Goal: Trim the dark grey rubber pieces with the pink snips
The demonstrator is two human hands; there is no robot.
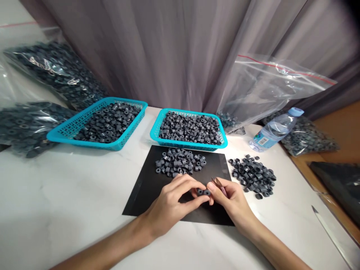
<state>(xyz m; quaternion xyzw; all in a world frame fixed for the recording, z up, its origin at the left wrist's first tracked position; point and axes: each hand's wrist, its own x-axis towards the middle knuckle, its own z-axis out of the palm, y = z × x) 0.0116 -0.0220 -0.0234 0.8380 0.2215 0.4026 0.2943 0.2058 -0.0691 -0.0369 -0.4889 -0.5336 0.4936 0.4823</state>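
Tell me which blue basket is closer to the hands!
The right blue basket, just behind the black mat. The left blue basket sits farther away, left of the mat.

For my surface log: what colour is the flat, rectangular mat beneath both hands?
The flat, rectangular mat is black; it shows best in the head view.

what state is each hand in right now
Left hand: closed, pinching small gray rings.
Right hand: closed, holding a slim pointed tool.
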